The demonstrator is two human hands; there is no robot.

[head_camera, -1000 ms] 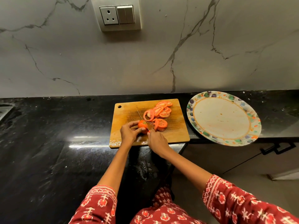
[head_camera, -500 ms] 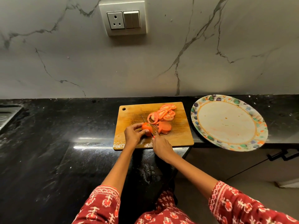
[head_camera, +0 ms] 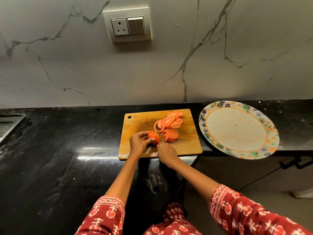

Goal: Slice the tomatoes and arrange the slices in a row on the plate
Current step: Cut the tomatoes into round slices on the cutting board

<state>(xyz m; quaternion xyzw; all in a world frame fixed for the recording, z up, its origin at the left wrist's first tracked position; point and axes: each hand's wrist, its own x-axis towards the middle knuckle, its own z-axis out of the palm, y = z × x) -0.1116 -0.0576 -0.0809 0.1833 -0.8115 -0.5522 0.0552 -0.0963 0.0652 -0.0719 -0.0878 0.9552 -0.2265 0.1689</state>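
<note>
On a wooden cutting board (head_camera: 186, 146) my left hand (head_camera: 138, 141) grips the remaining piece of a red tomato (head_camera: 153, 136). My right hand (head_camera: 166, 153) holds a knife whose thin blade (head_camera: 148, 128) runs past the tomato's right side; the handle is hidden in the fist. A freshly cut slice (head_camera: 171, 135) lies just right of the tomato. Several more slices (head_camera: 173, 120) are piled toward the board's far right corner. The round patterned plate (head_camera: 208, 116) sits to the right of the board with no slices on it.
The board and plate rest on a black stone counter (head_camera: 67, 150); the plate overhangs the counter's front edge. A marble wall with a socket and switch panel (head_camera: 127, 24) rises behind. A metal sink edge (head_camera: 8, 124) shows at far left. Cabinet handles (head_camera: 296, 164) sit below the plate.
A new slice has come off the tomato and lies flat to its right. Both hands stay at the tomato, with the knife still against it.
</note>
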